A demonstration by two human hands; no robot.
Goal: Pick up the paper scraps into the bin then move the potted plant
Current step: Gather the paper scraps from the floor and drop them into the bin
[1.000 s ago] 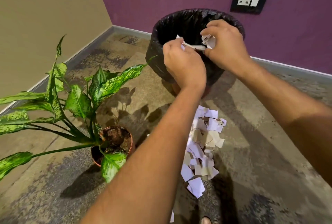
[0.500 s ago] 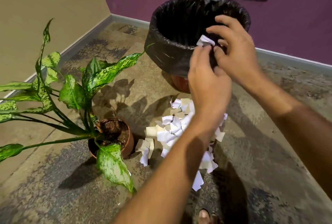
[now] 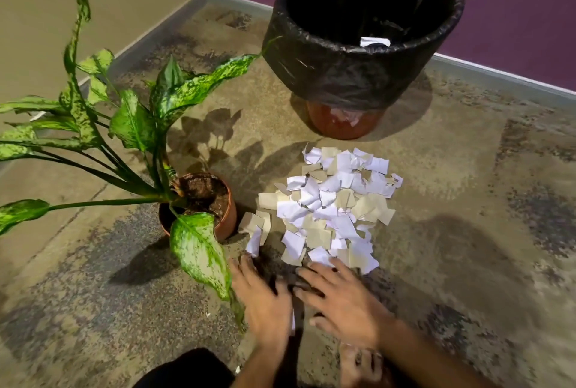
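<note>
A pile of white and tan paper scraps (image 3: 333,203) lies on the floor in front of the bin (image 3: 358,82), which is lined with a black bag and has a white scrap inside. The potted plant (image 3: 202,200), in a brown pot with long speckled green leaves, stands left of the pile. My left hand (image 3: 265,297) and my right hand (image 3: 339,300) are low over the floor at the pile's near edge, palms down, fingers spread. Neither holds anything that I can see. A small scrap shows between them.
Purple wall behind the bin, beige wall on the left, with grey skirting along both. One drooping leaf (image 3: 199,253) hangs beside my left hand. A dark knee (image 3: 187,369) and a foot (image 3: 358,366) show at the bottom edge.
Both hands have come down from the bin's rim to the floor at the near edge of the pile. The scrap they held there is gone from them.
</note>
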